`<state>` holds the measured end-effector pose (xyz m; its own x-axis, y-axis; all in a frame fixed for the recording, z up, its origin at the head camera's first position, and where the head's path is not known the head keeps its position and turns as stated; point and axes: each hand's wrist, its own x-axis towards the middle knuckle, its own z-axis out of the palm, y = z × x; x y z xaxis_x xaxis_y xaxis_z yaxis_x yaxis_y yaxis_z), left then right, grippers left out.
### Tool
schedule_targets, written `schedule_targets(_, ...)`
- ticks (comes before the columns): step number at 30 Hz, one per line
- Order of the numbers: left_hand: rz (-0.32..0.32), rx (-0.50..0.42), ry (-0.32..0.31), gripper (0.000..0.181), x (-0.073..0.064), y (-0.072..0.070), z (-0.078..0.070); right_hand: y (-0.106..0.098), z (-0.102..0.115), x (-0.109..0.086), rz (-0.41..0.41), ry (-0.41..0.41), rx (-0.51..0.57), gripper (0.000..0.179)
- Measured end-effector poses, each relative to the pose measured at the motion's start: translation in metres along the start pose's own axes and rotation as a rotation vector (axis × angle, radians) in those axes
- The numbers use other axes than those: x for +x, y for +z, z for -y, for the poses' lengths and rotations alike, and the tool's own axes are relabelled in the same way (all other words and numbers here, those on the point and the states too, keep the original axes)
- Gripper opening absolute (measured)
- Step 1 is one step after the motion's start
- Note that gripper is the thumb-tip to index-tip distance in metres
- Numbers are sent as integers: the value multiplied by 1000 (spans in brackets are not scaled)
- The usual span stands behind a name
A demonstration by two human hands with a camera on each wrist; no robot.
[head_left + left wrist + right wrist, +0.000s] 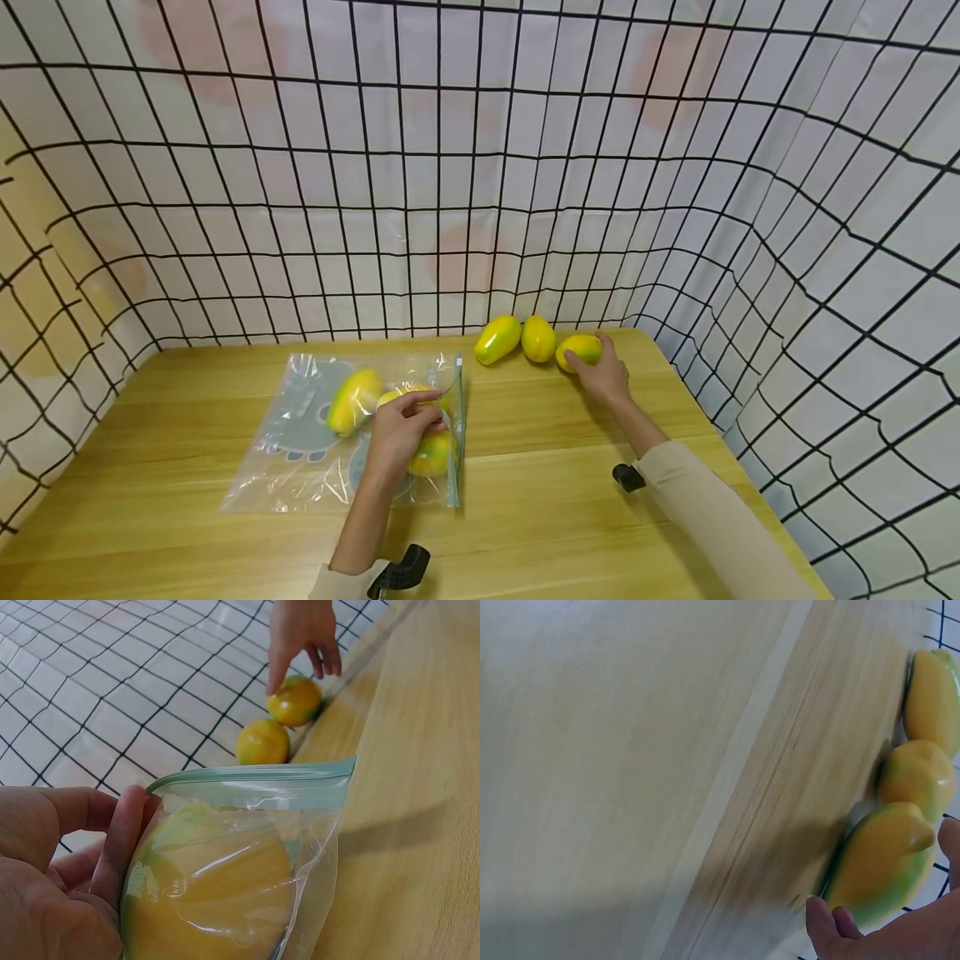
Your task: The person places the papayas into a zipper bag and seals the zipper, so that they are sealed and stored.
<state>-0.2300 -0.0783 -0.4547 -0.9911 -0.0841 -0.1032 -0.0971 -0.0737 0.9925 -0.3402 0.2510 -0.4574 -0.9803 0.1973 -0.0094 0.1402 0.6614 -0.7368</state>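
Observation:
A clear zip bag (255, 475) with a green zip strip and blue printed figures lies on the table, its opening toward the right. Inside are yellow-green mangoes, one (355, 402) to the left and others partly under my left hand (405, 429). That hand pinches the bag's edge by the zip strip (262, 774), with a mango (210, 885) just inside. At the back right, my right hand (606, 379) reaches over the rightmost loose mango (581, 348), thumb and fingers spread at its sides. Two more mangoes, one in the middle (538, 339) and one leftmost (498, 340), lie beside it.
A black wire grid (435, 208) with pale cloth behind it stands along the back and both sides of the wooden table (540, 517). The loose mangoes lie close to the back grid. Each wrist wears a small black camera, such as the left one (405, 568).

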Motion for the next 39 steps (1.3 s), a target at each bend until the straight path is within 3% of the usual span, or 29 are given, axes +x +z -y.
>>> schedule_targets(24,1,-3,-9,30,0,0,1,9,1,7,2,0,-27,75)
schedule_targets(39,3,5,0,29,-1,-1,2,7,3,1,5,-3,-32,71)
